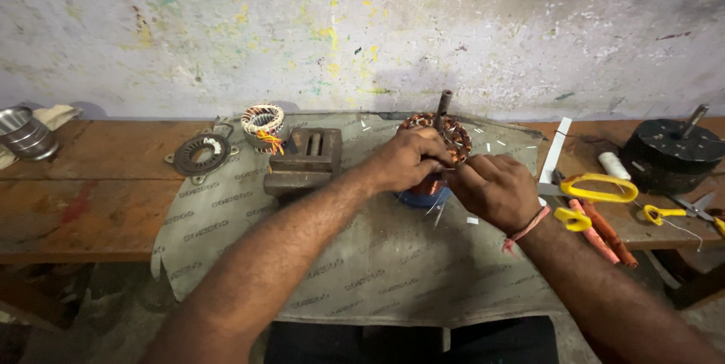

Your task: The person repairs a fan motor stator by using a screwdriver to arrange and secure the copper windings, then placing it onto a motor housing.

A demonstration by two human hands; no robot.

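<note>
A round motor stator with copper windings (447, 131) and an upright metal shaft stands on a blue base (423, 198) on a grey printed sheet (377, 258). My left hand (404, 160) grips the stator's near side, fingers curled over the windings. My right hand (495, 190) is closed just right of it, fingers pinched at the stator's rim on something too small to make out. A red thread band circles my right wrist.
A rusty metal block (306, 160), a wound coil (263, 124) and a flat ring plate (200, 155) lie left. Yellow-handled scissors (596, 190), red rods (604, 232), a white spool (613, 165), a black motor housing (668, 154) sit right. A steel cup (24, 134) stands far left.
</note>
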